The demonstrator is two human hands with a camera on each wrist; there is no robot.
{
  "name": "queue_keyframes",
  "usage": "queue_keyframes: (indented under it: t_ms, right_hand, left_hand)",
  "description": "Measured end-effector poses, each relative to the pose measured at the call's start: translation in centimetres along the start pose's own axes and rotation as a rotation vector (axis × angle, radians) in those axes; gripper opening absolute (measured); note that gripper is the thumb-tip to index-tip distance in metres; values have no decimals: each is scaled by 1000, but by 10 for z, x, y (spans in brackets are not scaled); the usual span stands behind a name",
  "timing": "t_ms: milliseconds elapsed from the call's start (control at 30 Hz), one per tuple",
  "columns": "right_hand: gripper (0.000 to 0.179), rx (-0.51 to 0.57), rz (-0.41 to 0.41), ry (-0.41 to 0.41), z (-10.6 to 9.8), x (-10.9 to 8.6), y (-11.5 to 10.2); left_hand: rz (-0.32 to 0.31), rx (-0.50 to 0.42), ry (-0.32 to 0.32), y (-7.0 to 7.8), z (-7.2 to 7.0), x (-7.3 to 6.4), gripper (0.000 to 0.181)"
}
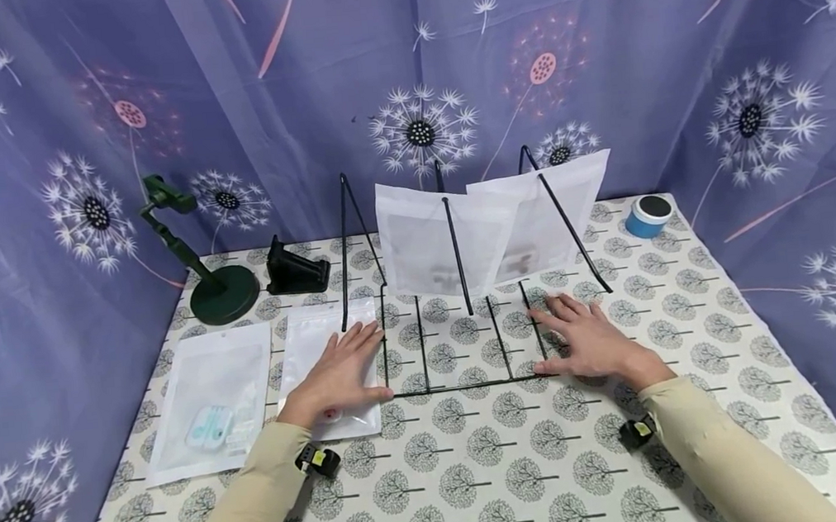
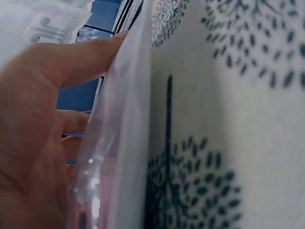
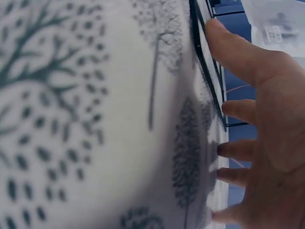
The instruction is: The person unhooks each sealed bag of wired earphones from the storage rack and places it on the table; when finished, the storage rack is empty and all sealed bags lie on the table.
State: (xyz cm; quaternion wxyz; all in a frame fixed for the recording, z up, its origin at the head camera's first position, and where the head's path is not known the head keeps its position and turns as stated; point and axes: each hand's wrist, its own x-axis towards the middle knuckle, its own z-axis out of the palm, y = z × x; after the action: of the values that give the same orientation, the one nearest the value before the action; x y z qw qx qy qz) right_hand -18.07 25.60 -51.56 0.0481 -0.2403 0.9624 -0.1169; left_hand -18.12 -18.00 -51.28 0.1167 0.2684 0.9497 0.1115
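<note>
A black wire rack (image 1: 466,386) stands mid-table with upright bent dividers. Two white zip bags lean in it: the left bag (image 1: 416,236) and the right bag (image 1: 576,189), each with a small item blurred inside. My left hand (image 1: 342,373) has its fingers spread at the rack's left side, above a flat zip bag (image 1: 360,419) on the table; its thumb reaches the front left corner. At the rack's right side is my right hand (image 1: 591,341), fingers spread, thumb by the front wire. The right wrist view shows the right fingers (image 3: 238,150) extended, holding nothing.
Another zip bag (image 1: 225,361) with a light-blue item lies at the left. Behind it stand a dark green stand (image 1: 224,296) and a black holder (image 1: 295,270). A blue and white round container (image 1: 649,217) sits at the back right. Purple curtains (image 1: 299,97) enclose the table.
</note>
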Motion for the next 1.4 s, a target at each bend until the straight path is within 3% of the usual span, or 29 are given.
queue_keyframes:
  t_ms: [133, 300, 633, 967, 1400]
  right_hand:
    - [86, 56, -36, 89, -7, 4, -3]
    - [73, 212, -40, 167, -13, 10, -9]
    - [75, 354, -75, 288, -24, 22, -21]
    - [81, 348, -168, 418, -34, 38, -36]
    - [79, 447, -239, 473, -36, 54, -43]
  left_hand:
    - [-3, 7, -8, 1, -1, 1, 107]
    - [-11, 4, -16, 1, -2, 1, 107]
    - [-14, -12, -14, 1, -3, 0, 108]
    - [-7, 3, -20, 0, -3, 1, 108]
    - [-16, -2, -18, 0, -2, 1, 108]
